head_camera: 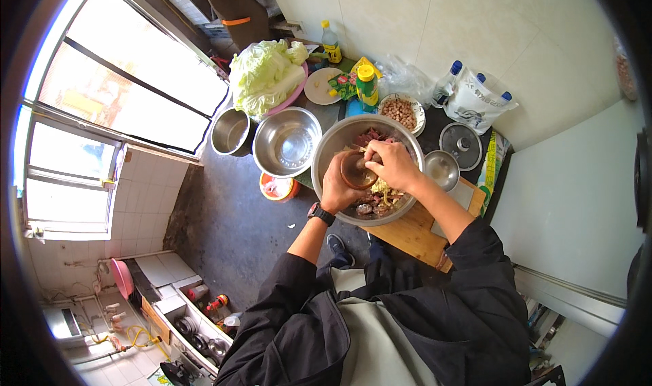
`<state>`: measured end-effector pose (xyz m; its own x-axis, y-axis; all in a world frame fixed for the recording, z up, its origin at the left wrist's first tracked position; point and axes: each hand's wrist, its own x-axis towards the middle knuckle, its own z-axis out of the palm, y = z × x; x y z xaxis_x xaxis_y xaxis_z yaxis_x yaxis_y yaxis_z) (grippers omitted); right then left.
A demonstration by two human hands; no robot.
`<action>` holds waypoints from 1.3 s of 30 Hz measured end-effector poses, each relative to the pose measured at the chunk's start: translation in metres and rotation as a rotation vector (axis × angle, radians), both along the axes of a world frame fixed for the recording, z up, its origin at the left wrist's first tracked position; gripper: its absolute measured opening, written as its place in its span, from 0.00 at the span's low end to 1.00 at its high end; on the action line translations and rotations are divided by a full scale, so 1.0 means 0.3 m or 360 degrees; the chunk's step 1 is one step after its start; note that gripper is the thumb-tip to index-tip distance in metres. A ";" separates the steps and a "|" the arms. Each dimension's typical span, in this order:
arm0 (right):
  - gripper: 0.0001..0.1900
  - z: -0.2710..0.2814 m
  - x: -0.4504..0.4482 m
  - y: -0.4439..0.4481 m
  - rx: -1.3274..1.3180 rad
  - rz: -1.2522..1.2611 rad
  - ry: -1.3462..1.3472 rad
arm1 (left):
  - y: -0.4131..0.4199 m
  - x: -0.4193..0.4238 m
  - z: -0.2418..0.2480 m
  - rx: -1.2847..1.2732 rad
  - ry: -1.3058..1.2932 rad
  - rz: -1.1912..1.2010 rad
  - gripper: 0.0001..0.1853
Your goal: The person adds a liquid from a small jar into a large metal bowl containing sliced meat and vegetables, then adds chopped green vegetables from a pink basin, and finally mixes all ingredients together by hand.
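My left hand [337,186] is wrapped around the side of a small brown mortar-like bowl [358,183]. The bowl is held over a large metal basin [324,196]. The fingers of my right hand [395,166] are closed at the bowl's mouth, around what looks like a short brown pestle [376,157], mostly hidden by the fingers. Below in the basin are dark reddish meat pieces [372,137] and pale yellow shreds [383,187]. My hands cover the middle of the basin's contents.
Left of the basin stand a steel bowl [288,141], a metal pot [232,131] and napa cabbage [265,72]. Behind are a dish of peanuts [400,112] and a green bottle [367,93]. To the right are a small metal bowl [442,171], lid [461,146] and wooden board [407,233].
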<state>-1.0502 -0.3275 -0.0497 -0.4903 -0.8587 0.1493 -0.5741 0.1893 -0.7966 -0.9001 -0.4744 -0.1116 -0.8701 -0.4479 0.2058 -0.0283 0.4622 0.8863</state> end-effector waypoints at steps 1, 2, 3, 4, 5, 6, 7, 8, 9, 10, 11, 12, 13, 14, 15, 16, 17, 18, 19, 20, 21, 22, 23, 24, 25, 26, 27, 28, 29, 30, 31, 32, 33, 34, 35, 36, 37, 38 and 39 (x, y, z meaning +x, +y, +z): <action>0.08 0.004 -0.011 0.012 0.0032 0.0009 0.0025 | -0.005 0.003 0.002 -0.0011 0.0022 -0.0008 0.52; 0.08 0.010 -0.017 0.020 0.0064 0.0018 0.0051 | -0.008 0.006 -0.001 -0.0013 0.0014 -0.0025 0.52; 0.08 0.022 -0.014 0.026 0.0094 0.0035 0.0011 | -0.009 0.007 -0.006 -0.0051 -0.0005 -0.0022 0.52; 0.08 0.037 -0.008 0.034 0.0124 0.0052 -0.0028 | -0.010 0.008 -0.009 -0.0089 -0.0024 -0.0020 0.53; 0.08 0.050 -0.004 0.039 0.0154 0.0068 -0.0068 | -0.012 0.009 -0.013 -0.0127 -0.0044 -0.0019 0.54; 0.09 0.059 0.001 0.034 0.0150 0.0012 -0.0054 | -0.010 0.007 -0.013 -0.0165 -0.0034 -0.0024 0.54; 0.09 0.063 -0.003 0.038 0.0109 -0.0048 -0.0099 | -0.010 0.004 -0.012 -0.0203 -0.0024 -0.0030 0.53; 0.09 0.066 -0.008 0.042 0.0068 -0.0108 -0.0144 | -0.008 0.002 -0.012 -0.0242 -0.0013 -0.0037 0.53; 0.09 0.072 -0.009 0.040 0.0021 -0.0162 -0.0190 | -0.010 0.004 -0.009 -0.0256 -0.0007 -0.0032 0.53; 0.09 0.083 -0.014 0.053 -0.0072 -0.0180 -0.0053 | -0.011 0.005 -0.006 -0.0271 -0.0001 -0.0027 0.53; 0.09 0.101 -0.013 0.073 -0.0043 -0.0195 -0.0100 | -0.010 0.007 -0.003 -0.0285 0.0005 -0.0022 0.53; 0.09 0.127 -0.004 0.097 -0.0016 -0.0209 -0.0146 | -0.010 0.007 0.003 -0.0227 0.0046 -0.0009 0.49; 0.08 0.149 0.008 0.117 0.0012 -0.0218 -0.0193 | -0.015 0.012 -0.004 -0.0246 0.0035 0.0024 0.50; 0.08 0.162 0.026 0.132 0.0069 -0.0198 -0.0275 | -0.022 0.017 -0.013 -0.0264 0.0024 0.0057 0.51; 0.08 0.155 0.040 0.144 0.0053 -0.0201 -0.0237 | -0.022 0.013 -0.015 -0.0276 0.0017 0.0075 0.51; 0.09 0.144 0.053 0.154 0.0036 -0.0203 -0.0201 | -0.023 0.011 -0.015 -0.0286 0.0012 0.0074 0.51; 0.09 0.131 0.059 0.159 0.0019 -0.0204 -0.0165 | -0.027 0.010 -0.016 -0.0297 0.0007 0.0074 0.51; 0.09 0.117 0.057 0.159 0.0010 -0.0219 -0.0147 | -0.028 0.008 -0.011 -0.0311 0.0002 0.0069 0.51; 0.08 0.098 0.050 0.155 0.0000 -0.0234 -0.0128 | -0.026 0.009 -0.007 -0.0298 -0.0016 0.0039 0.51; 0.08 0.079 0.041 0.151 -0.0010 -0.0249 -0.0110 | -0.022 0.010 -0.003 -0.0285 -0.0034 0.0008 0.51; 0.08 0.069 0.032 0.143 -0.0023 -0.0262 -0.0093 | -0.024 0.011 0.000 -0.0276 -0.0053 -0.0021 0.51; 0.09 0.065 0.020 0.138 -0.0009 -0.0226 -0.0100 | -0.028 0.012 -0.002 -0.0288 -0.0056 -0.0034 0.52; 0.09 0.066 0.016 0.134 -0.0067 -0.0218 -0.0129 | -0.032 0.012 -0.006 -0.0299 -0.0059 -0.0048 0.52; 0.09 0.072 0.019 0.130 -0.0120 -0.0211 -0.0160 | -0.030 0.013 -0.006 -0.0306 -0.0065 -0.0063 0.52; 0.09 0.074 0.018 0.128 -0.0173 -0.0204 -0.0190 | -0.031 0.014 -0.006 -0.0309 -0.0084 -0.0080 0.52; 0.09 0.072 0.011 0.130 -0.0288 -0.0210 -0.0142 | -0.033 0.013 -0.005 -0.0312 -0.0102 -0.0097 0.52; 0.09 0.079 0.012 0.134 -0.0282 -0.0222 -0.0138 | -0.038 0.016 -0.003 -0.0319 -0.0122 -0.0106 0.52; 0.08 0.096 0.010 0.144 -0.0275 -0.0234 -0.0133 | -0.041 0.019 -0.004 -0.0295 -0.0143 -0.0114 0.52; 0.08 0.106 0.009 0.154 -0.0268 -0.0246 -0.0128 | -0.044 0.022 -0.006 -0.0270 -0.0164 -0.0122 0.52; 0.08 0.109 0.006 0.165 -0.0293 -0.0274 -0.0079 | -0.045 0.020 -0.003 -0.0245 -0.0180 -0.0134 0.53; 0.08 0.107 0.004 0.175 -0.0316 -0.0301 -0.0072 | -0.045 0.021 0.001 -0.0243 -0.0185 -0.0135 0.52; 0.08 0.103 0.004 0.185 -0.0340 -0.0327 -0.0066 | -0.046 0.022 0.004 -0.0242 -0.0191 -0.0136 0.52; 0.08 0.100 0.006 0.195 -0.0361 -0.0359 -0.0061 | -0.044 0.022 0.005 -0.0238 -0.0198 -0.0141 0.52; 0.08 0.098 0.012 0.192 -0.0332 -0.0350 -0.0084 | -0.043 0.023 0.004 -0.0262 -0.0211 -0.0133 0.52; 0.08 0.099 0.022 0.181 -0.0302 -0.0341 -0.0107 | -0.044 0.024 0.005 -0.0286 -0.0225 -0.0124 0.52; 0.08 0.099 0.028 0.177 -0.0273 -0.0332 -0.0128 | -0.045 0.024 0.003 -0.0310 -0.0237 -0.0117 0.52; 0.08 0.092 0.031 0.184 -0.0275 -0.0333 -0.0066 | -0.049 0.026 -0.006 -0.0304 -0.0214 -0.0128 0.52; 0.09 0.082 0.033 0.191 -0.0276 -0.0335 -0.0004 | -0.053 0.028 -0.017 -0.0298 -0.0191 -0.0139 0.52; 0.09 0.078 0.034 0.194 -0.0284 -0.0327 0.0055 | -0.058 0.031 -0.019 -0.0297 -0.0171 -0.0140 0.52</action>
<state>-1.0399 -0.2694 -0.0262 -0.6434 -0.7004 0.3090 -0.5655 0.1628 -0.8085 -0.8908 -0.4918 -0.1171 -0.9256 -0.3318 0.1823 -0.0698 0.6228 0.7793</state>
